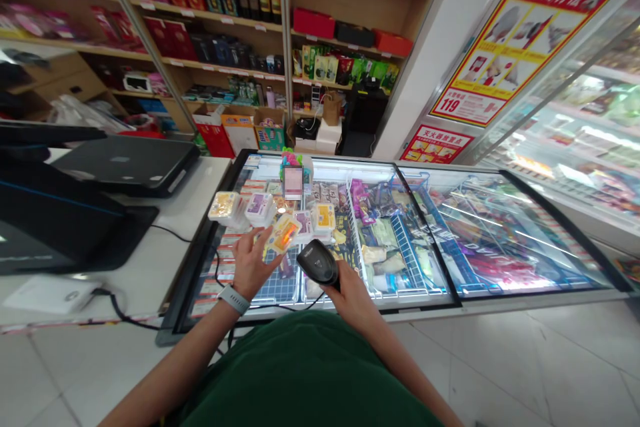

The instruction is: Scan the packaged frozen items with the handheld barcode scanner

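My left hand (251,262), with a watch (234,299) on its wrist, grips a small clear plastic box with a yellow label (284,233). The box is tilted, and an orange-red glow shows on its label. In my right hand (347,289) is a black barcode scanner (318,262), its head turned toward that box. Behind my hands, on the freezer's glass top, stand more such boxes: a yellow-labelled stack (225,205) at left, a purple-labelled stack (259,207) beside it, and a yellow-labelled one (325,217) at right.
The glass-topped chest freezer (433,233) holds packaged food in wire baskets. A white counter (210,180) at left carries a black terminal (55,207) and a white device (50,293). Cables cross the freezer's near edge. A container with colourful trim (289,159) stands at the back.
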`<state>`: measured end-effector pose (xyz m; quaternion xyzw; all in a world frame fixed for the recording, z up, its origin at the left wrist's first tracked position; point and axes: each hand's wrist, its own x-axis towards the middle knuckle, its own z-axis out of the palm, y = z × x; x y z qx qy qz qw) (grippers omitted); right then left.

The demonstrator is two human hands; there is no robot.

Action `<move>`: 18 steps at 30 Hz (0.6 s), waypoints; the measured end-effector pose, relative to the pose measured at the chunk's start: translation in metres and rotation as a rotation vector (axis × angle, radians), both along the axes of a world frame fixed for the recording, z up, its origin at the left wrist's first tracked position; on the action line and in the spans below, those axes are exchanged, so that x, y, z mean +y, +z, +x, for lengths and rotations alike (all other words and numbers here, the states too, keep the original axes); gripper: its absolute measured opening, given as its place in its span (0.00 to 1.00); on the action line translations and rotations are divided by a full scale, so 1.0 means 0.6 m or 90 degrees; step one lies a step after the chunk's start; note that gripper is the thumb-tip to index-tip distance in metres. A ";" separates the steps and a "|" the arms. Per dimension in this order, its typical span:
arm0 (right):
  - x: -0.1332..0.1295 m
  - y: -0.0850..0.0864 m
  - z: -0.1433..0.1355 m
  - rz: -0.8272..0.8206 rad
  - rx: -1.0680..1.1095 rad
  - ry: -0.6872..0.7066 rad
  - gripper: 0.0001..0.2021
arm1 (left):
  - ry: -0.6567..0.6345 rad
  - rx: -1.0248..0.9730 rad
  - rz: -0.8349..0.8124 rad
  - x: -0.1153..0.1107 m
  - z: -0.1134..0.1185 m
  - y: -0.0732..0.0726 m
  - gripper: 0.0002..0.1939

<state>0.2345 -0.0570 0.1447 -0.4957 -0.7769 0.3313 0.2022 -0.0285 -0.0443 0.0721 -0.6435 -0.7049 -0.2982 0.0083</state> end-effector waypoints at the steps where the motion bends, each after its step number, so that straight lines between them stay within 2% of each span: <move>1: -0.001 0.000 0.000 0.000 -0.002 -0.004 0.08 | -0.002 -0.002 0.001 0.000 0.000 0.000 0.33; 5: -0.005 -0.001 -0.001 -0.006 -0.003 -0.010 0.10 | -0.005 -0.010 -0.003 -0.004 0.002 0.000 0.33; 8: -0.007 -0.001 0.000 -0.009 -0.002 -0.018 0.09 | 0.019 -0.025 -0.001 -0.010 -0.003 -0.011 0.33; 12: -0.008 -0.004 0.003 -0.004 0.016 -0.024 0.08 | 0.136 -0.077 -0.029 -0.020 -0.042 -0.055 0.33; 15: -0.008 -0.007 0.005 -0.008 0.006 -0.024 0.07 | 0.201 -0.112 -0.090 -0.025 -0.083 -0.098 0.34; 18: -0.008 -0.005 0.004 -0.011 -0.005 -0.020 0.07 | 0.267 -0.107 -0.164 -0.021 -0.111 -0.129 0.33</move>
